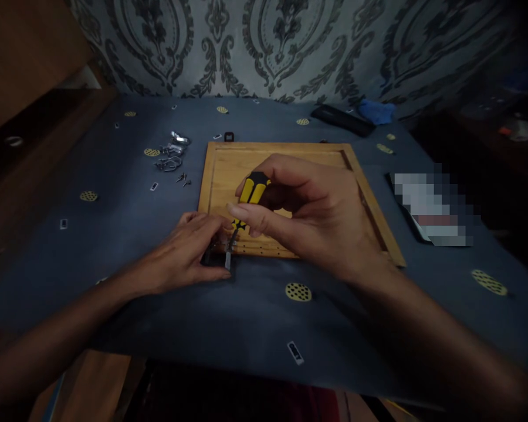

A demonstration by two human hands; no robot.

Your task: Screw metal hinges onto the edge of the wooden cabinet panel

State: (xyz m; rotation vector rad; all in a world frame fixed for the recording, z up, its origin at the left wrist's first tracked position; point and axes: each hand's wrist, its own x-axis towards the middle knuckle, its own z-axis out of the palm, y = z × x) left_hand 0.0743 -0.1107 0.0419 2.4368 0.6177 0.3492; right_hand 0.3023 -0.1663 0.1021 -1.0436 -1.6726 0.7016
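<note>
A wooden panel with a raised frame point(215, 176) lies flat on a blue-grey cloth. My right hand point(317, 214) is closed around a yellow and black screwdriver point(251, 190), whose tip points down at the panel's near left edge. My left hand point(189, 252) rests on the cloth beside that edge, fingers pinched on a small metal fitting point(227, 252) under the screwdriver tip. The fitting is mostly hidden by my fingers.
A heap of metal fittings point(171, 155) and loose screws point(183, 179) lies to the left of the panel. A dark flat case point(342, 119) and a blue cloth point(376, 110) sit at the back right. A blurred package point(431, 208) lies on the right. The cloth's front edge point(246, 363) is close to me.
</note>
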